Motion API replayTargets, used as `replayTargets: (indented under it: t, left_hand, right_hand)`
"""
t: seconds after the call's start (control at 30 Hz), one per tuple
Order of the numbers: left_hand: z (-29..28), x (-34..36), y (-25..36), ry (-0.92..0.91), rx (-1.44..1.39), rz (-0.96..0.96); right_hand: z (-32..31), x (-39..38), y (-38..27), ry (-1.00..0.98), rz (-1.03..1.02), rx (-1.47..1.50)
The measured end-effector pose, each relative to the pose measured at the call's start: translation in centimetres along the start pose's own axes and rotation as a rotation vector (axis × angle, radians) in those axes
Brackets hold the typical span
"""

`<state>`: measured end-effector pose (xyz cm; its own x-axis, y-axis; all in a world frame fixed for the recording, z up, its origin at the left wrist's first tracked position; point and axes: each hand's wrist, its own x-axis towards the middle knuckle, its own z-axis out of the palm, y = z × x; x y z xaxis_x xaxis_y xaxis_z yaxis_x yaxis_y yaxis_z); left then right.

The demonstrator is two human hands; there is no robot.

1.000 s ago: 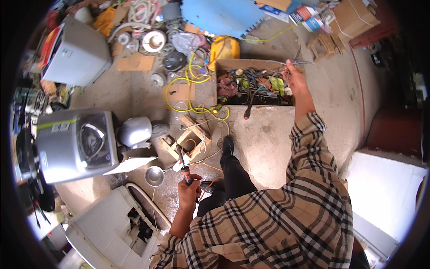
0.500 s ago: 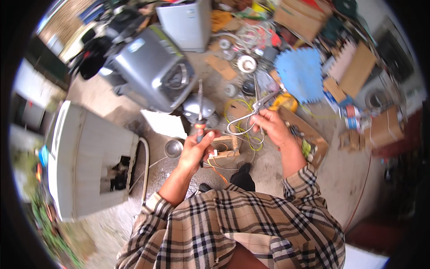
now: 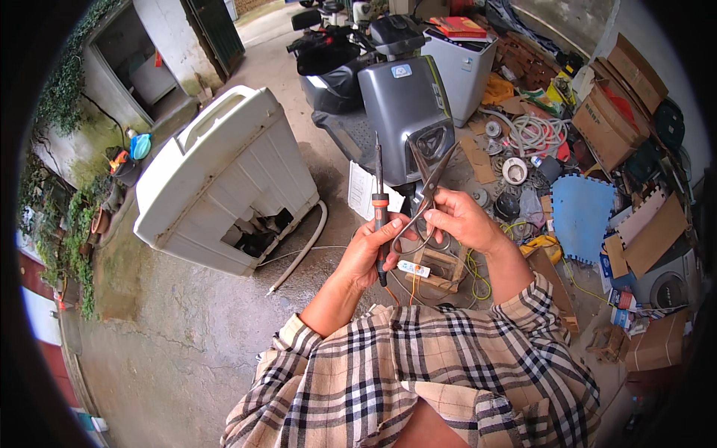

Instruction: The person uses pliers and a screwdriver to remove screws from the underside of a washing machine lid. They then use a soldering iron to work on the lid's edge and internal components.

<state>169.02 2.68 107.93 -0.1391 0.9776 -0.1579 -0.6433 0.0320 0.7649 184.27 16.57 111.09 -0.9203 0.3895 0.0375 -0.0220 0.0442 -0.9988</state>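
Note:
Upright in my left hand is a soldering iron with a black and orange-red handle, its thin metal tip upward. My right hand is closed on a pair of scissors, blades upward and spread apart. One looped scissor handle reaches to the fingers of my left hand; whether they touch it I cannot tell. A small white tube with a coloured label shows just below the left fingers, in front of a wooden stool. Whether it is held is unclear. Thin orange wires run below.
To the left, a white appliance casing leans with a hole in its panel and a grey hose. A grey scooter stands ahead. On the right lie coiled hoses, cardboard boxes and a blue foam mat.
My view has swung left and up, showing more of the yard. The scissors have come closer to the soldering iron. Both hands keep their holds.

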Motion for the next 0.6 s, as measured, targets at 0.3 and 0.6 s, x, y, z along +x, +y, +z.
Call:
replayTargets:
  t: [0.3,0.6]
  left_hand:
    - [1.4,-3.0,1.3,0.066,0.213,0.093]
    - [6.2,-2.9,-3.0,0.241,0.174,0.134]
  right_hand:
    - [1.3,0.7,-1.0,-0.228,-0.049,-0.087]
    - [-3.4,-2.2,1.8,-0.062,-0.191,-0.215]
